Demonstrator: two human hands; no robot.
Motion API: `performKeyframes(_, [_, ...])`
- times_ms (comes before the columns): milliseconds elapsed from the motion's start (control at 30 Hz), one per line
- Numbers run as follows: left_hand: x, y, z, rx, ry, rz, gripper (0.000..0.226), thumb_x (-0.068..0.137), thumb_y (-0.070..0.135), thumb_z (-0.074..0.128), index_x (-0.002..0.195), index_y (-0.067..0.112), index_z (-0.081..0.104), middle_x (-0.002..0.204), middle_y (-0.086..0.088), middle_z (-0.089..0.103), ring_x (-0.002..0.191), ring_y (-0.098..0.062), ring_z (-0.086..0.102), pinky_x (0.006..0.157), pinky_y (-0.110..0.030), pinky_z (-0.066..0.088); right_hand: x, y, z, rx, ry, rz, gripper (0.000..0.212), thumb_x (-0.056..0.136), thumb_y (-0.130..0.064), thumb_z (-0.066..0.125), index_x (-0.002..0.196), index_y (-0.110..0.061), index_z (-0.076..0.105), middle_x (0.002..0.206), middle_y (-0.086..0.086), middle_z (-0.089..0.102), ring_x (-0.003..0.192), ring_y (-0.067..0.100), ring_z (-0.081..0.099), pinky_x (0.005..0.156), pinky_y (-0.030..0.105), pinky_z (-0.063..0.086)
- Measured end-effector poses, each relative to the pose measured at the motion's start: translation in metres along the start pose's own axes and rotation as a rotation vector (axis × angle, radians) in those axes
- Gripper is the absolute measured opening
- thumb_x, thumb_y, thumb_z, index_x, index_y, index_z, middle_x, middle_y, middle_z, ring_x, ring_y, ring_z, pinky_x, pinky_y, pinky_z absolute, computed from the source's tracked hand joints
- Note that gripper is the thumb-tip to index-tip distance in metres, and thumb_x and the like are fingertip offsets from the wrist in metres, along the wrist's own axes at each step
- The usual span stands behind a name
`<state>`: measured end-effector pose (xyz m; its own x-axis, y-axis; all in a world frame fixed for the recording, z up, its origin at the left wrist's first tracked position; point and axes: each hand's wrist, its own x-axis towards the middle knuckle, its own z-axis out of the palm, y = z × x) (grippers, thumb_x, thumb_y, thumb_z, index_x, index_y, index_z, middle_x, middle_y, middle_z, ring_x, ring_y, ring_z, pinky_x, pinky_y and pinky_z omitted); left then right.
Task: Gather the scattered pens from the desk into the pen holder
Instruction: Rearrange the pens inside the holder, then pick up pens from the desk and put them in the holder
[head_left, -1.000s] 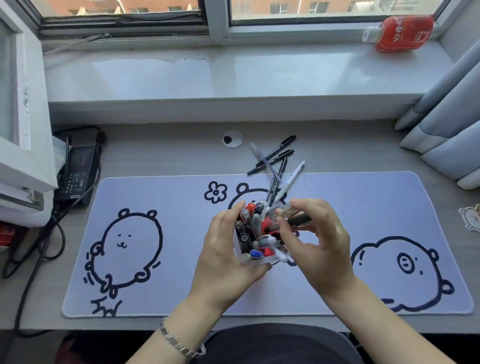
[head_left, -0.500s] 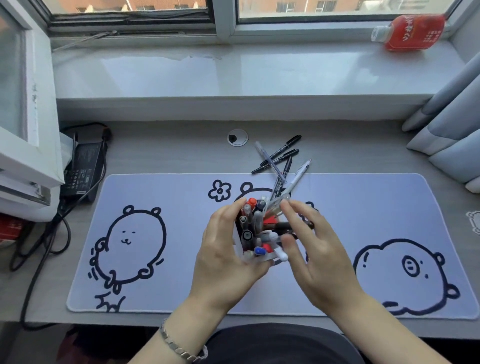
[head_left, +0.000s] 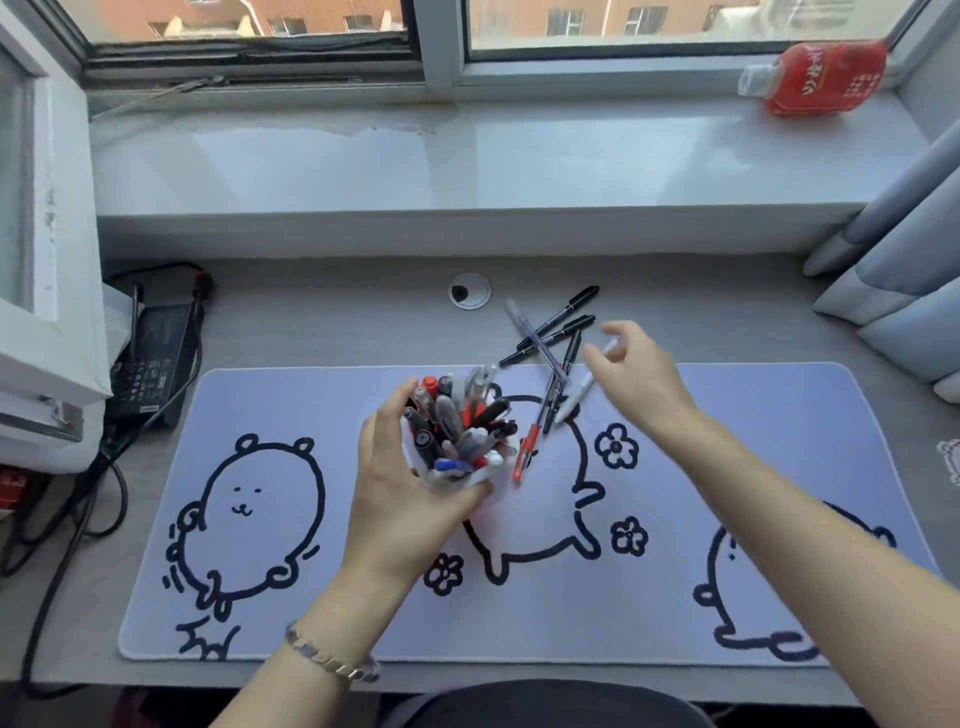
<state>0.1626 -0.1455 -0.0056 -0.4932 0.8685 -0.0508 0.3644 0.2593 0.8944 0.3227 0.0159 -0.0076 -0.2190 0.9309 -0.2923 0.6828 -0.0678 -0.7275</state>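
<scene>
Pens (head_left: 553, 338): light, stiff, slippery; loose heap just beyond the pen holder (head_left: 485, 483), best pinched mid-barrel. Left hand (head_left: 400, 488) clamped round holder; right hand (head_left: 636, 371) open, empty, over heap.

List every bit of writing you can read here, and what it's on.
Red bottle on the windowsill: white characters on the label, too blurred to read.
Black power adapter at the left: small print, too small to read.
Pens in the pen holder: no legible markings.
Desk mat: drawings only, no words.

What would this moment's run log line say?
left hand: shut on pen holder | right hand: open, over loose pens | red pen: on mat
</scene>
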Motion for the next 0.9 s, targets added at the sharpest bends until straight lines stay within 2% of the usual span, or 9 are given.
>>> performKeyframes(100, [0.003,0.001,-0.004,0.011,0.001,0.006,0.086,0.055,0.025,0.083,0.119,0.05,0.032,0.112,0.031,0.037,0.101,0.033,0.032,0.081,-0.003,0.037,0.051,0.018,0.013,-0.192,0.011,0.302,0.054,0.092,-0.032,0.045,0.132,0.0,0.027,0.119,0.021,0.056,0.102,0.035,0.056,0.069,0.031,0.038])
performKeyframes(200, [0.003,0.001,-0.007,-0.012,-0.004,-0.019,0.087,0.053,0.025,0.083,0.118,0.054,0.032,0.116,0.029,0.04,0.105,0.027,0.035,0.088,-0.018,0.044,0.077,0.021,0.034,-0.27,-0.015,0.386,0.059,0.09,-0.032,0.051,0.128,0.004,0.024,0.122,0.023,0.055,0.106,0.036,0.056,0.069,0.033,0.039])
performKeyframes(400, [0.001,0.001,-0.006,-0.058,-0.01,-0.042,0.086,0.056,0.014,0.084,0.111,0.055,0.032,0.112,0.028,0.04,0.098,0.032,0.035,0.073,0.006,0.04,0.093,0.015,0.057,-0.313,0.021,0.345,0.043,0.08,-0.013,0.067,0.111,0.003,0.042,0.105,0.018,0.06,0.089,0.032,0.059,0.061,0.031,0.042])
performKeyframes(467, [0.0,0.002,-0.005,-0.079,-0.017,-0.058,0.086,0.057,0.012,0.084,0.111,0.055,0.033,0.113,0.028,0.04,0.098,0.033,0.036,0.072,0.007,0.039,0.092,0.022,0.054,-0.297,0.004,0.286,0.028,0.078,-0.018,0.07,0.081,-0.003,0.047,0.078,0.012,0.055,0.071,0.029,0.054,0.052,0.029,0.038])
performKeyframes(500, [0.0,0.002,-0.005,-0.092,-0.017,-0.067,0.085,0.058,0.011,0.084,0.11,0.054,0.034,0.114,0.027,0.041,0.097,0.033,0.036,0.072,0.006,0.039,0.09,0.025,0.05,-0.269,-0.009,0.263,0.032,0.078,-0.019,0.069,0.068,-0.007,0.041,0.066,0.007,0.046,0.06,0.024,0.046,0.047,0.028,0.032])
performKeyframes(567, [-0.001,0.001,-0.006,-0.102,-0.023,-0.074,0.084,0.059,0.012,0.084,0.11,0.055,0.034,0.115,0.027,0.041,0.098,0.033,0.036,0.071,0.007,0.039,0.084,0.03,0.035,-0.195,-0.04,0.222,0.036,0.08,-0.017,0.063,0.058,-0.011,0.034,0.056,0.003,0.037,0.05,0.018,0.035,0.042,0.027,0.024])
performKeyframes(667, [-0.003,-0.003,-0.006,-0.085,-0.039,-0.071,0.086,0.059,0.013,0.084,0.11,0.059,0.033,0.116,0.031,0.04,0.101,0.032,0.035,0.072,0.006,0.04,0.061,0.031,0.002,0.005,-0.007,0.149,0.032,0.081,-0.01,0.056,0.054,-0.011,0.041,0.051,0.004,0.044,0.047,0.019,0.044,0.046,0.026,0.033])
performKeyframes(800, [-0.007,-0.005,-0.004,-0.103,-0.068,-0.101,0.087,0.057,0.018,0.085,0.111,0.061,0.031,0.114,0.034,0.038,0.101,0.033,0.032,0.075,0.003,0.042,0.004,0.015,-0.036,0.202,0.06,-0.001,0.024,0.089,-0.014,0.049,0.067,-0.005,0.053,0.058,0.005,0.054,0.047,0.011,0.047,0.045,0.019,0.039])
performKeyframes(900, [-0.011,-0.004,0.001,-0.135,-0.09,-0.118,0.087,0.056,0.02,0.084,0.111,0.061,0.03,0.114,0.033,0.037,0.1,0.034,0.032,0.077,-0.002,0.043,-0.048,0.005,-0.042,0.283,0.013,-0.105,0.029,0.092,-0.028,0.041,0.07,-0.013,0.052,0.06,-0.001,0.063,0.064,0.016,0.057,0.065,0.024,0.045])
